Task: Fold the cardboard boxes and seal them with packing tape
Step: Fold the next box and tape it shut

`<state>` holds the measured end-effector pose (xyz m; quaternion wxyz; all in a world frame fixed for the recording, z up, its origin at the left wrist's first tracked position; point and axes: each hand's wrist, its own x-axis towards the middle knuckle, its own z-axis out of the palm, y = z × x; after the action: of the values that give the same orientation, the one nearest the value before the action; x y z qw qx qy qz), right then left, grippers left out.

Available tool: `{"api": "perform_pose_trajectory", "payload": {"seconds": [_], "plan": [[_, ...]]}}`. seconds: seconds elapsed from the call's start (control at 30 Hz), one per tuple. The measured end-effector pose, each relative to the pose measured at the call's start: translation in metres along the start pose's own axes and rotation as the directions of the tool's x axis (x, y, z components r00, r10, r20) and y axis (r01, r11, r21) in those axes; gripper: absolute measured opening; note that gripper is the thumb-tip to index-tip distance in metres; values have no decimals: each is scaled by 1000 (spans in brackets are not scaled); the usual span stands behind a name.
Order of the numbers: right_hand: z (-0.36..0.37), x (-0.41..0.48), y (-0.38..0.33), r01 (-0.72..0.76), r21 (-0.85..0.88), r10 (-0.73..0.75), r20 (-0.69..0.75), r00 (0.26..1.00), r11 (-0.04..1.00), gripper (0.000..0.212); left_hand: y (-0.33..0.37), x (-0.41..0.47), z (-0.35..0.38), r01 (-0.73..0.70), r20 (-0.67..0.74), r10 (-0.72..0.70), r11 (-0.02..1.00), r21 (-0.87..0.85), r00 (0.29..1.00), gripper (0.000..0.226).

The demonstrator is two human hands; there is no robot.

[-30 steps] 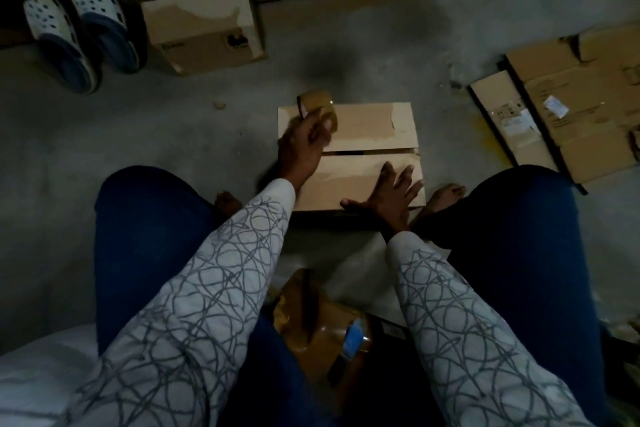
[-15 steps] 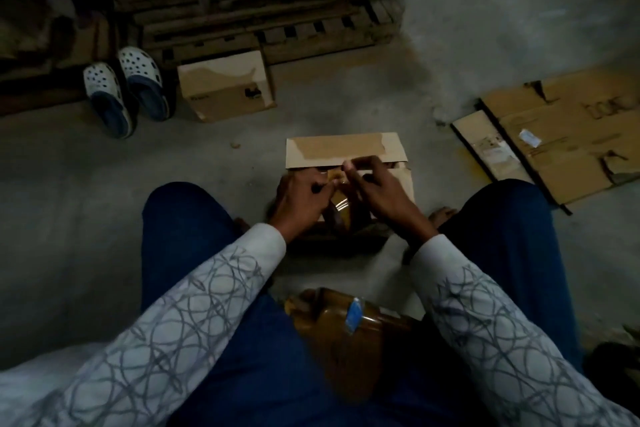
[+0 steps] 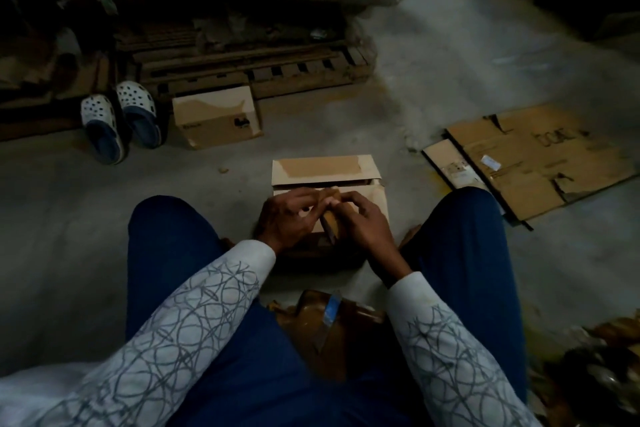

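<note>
Fingers (image 3: 348, 199) of my left hand (image 3: 287, 218) and right hand (image 3: 362, 224) are pinching the tape roll (image 3: 330, 229) over the cardboard box (image 3: 322, 168) flap edge; floor (image 3: 69, 218) is lying open leftward.

The left hand (image 3: 287, 215) and right hand (image 3: 363, 222) pinch the tape roll (image 3: 330, 225) over the cardboard box (image 3: 322, 168).

Brown box (image 3: 322, 168), scribble-patterned white sleeves (image 3: 194, 315)

Dim grey concrete floor (image 3: 86, 225), wooden pallet (image 3: 263, 69)
</note>
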<state>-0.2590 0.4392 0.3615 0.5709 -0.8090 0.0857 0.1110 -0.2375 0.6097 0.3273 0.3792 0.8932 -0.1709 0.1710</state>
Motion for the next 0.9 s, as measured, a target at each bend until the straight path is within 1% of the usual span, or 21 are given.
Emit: {"api": "perform_pose_trajectory", "payload": {"seconds": [0.1, 0.2, 0.27, 0.3, 0.37, 0.47, 0.53, 0.57, 0.6, 0.67, 0.7, 0.73, 0.83, 0.9], "plan": [[-3, -5, 5, -13, -14, 12, -70, 998, 1000, 17, 5, -1, -2, -117, -10, 118, 988, 102, 993, 25], [-6, -9, 2, 61, -227, -98, -158, 983, 972, 23, 16, 0, -2, -211, -103, 229, 964, 161, 968, 22], [-6, -12, -1, 99, -325, -167, -187, 968, 940, 25, 20, 3, -3, -209, -135, 233, 963, 168, 963, 20], [-5, -13, -1, 113, -353, -193, -200, 961, 929, 26, 19, 4, -3, -188, -135, 209, 970, 151, 969, 19], [-3, -12, -1, 127, -380, -222, -216, 951, 916, 27, 20, 4, 0, -104, -103, 113, 990, 91, 988, 19], [-1, -11, 0, 128, -377, -225, -225, 948, 917, 25, 21, 6, 3, 103, -24, -103, 995, -6, 994, 28], [0, -11, 1, 132, -377, -226, -216, 950, 917, 24, 18, 7, 5, 261, 85, -253, 959, -106, 964, 32], [0, -11, 2, 134, -376, -224, -206, 953, 917, 24, 15, 7, 5, 358, 171, -329, 915, -187, 929, 33], [2, -11, 3, 133, -376, -219, -194, 956, 917, 24, 12, 6, 5, 476, 265, -409, 831, -287, 873, 35], [5, -11, 3, 137, -388, -216, -168, 962, 911, 27, 14, 3, 4, 682, 429, -530, 573, -455, 732, 32], [7, -11, 4, 141, -398, -220, -161, 962, 906, 28, 16, 2, 4, 735, 491, -550, 457, -500, 676, 31], [8, -11, 4, 145, -408, -226, -158, 961, 901, 29, 17, 1, 3, 760, 526, -555, 393, -518, 645, 31], [10, -10, 6, 146, -413, -231, -165, 959, 899, 30, 21, -1, 2, 762, 537, -557, 330, -557, 634, 31], [11, -9, 7, 141, -417, -227, -166, 960, 898, 30, 22, -2, 3, 771, 544, -572, 286, -568, 613, 32]]}}
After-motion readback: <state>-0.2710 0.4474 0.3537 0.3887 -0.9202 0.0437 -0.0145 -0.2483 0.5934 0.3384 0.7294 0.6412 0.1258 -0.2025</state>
